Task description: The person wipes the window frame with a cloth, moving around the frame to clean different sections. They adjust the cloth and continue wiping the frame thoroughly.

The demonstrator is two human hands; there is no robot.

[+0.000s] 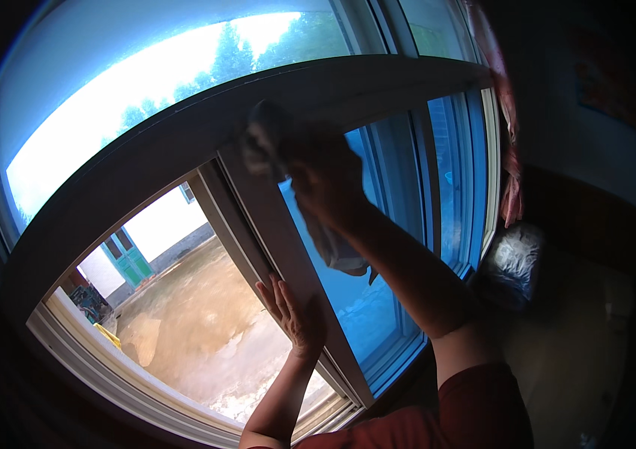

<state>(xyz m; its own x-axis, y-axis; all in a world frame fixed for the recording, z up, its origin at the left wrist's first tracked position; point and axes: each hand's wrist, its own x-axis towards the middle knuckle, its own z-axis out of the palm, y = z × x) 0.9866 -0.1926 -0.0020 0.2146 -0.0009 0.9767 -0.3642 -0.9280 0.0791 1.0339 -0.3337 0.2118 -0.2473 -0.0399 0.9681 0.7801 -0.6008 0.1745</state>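
Note:
My right hand [330, 178] is raised to the dark crossbar [160, 146] of a window, closed round a greyish cloth [339, 251]. Part of that cloth is bunched against the crossbar above the hand, and a loose end hangs below the wrist in front of the blue-tinted pane [366, 314]. Lower down, my left hand [301, 320] rests on the upright sash frame [265, 217], fingers stretched upward and holding nothing. The right hand is dim and slightly blurred, so its separate fingers are hard to make out.
Left of the sash frame, the window opening shows a yard [205, 322] and a green door [129, 262] outside. A pinkish curtain [511, 179] hangs at the right edge. Below it sits a shiny plastic-wrapped bundle [514, 262].

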